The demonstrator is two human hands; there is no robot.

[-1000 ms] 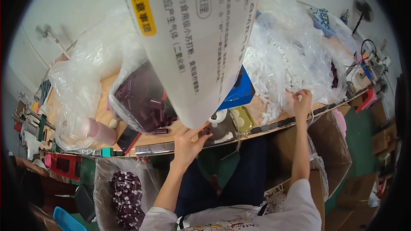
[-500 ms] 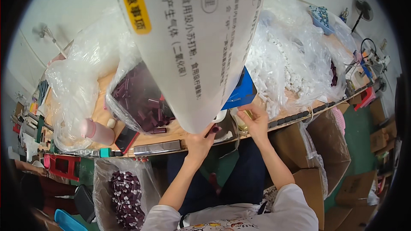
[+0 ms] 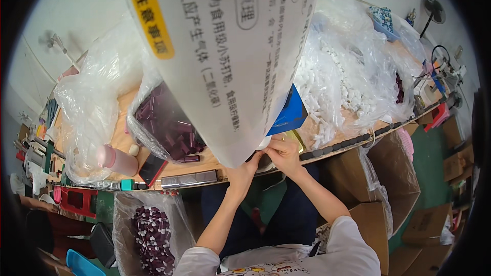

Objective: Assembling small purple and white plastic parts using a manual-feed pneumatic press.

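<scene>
Nearest the camera, a large white printed bag [image 3: 225, 56] hangs across the upper middle of the head view, its lower edge coming down to the person's two hands at the front edge of the wooden workbench [image 3: 123, 117]. The left hand [image 3: 244, 169] reaches up with its fingers closed on the bag's bottom edge, and the right hand [image 3: 284, 154] sits just beside it, fingers curled and pinching the same edge together with what looks like a small white piece, too small to make out. Both forearms rise from the lower edge, the right one in a white sleeve. Below the bench to the left, a clear sack of dark maroon tubes [image 3: 151, 237] stands on the floor, and open cardboard boxes [image 3: 381, 179] stand to the right. On the bench, partly behind the bag, a clear plastic bag of maroon tubes [image 3: 169, 128] lies to the left, with a pink bottle [image 3: 116, 159] lying on its side near the front edge and a dark phone-like slab [image 3: 152, 169] just beside it. A blue box [image 3: 290, 115] shows behind the bag's right edge. Farther right, a heap of small white plastic parts [image 3: 337, 87] lies in crumpled clear film, and a fan [image 3: 433, 10] stands at the far end.
</scene>
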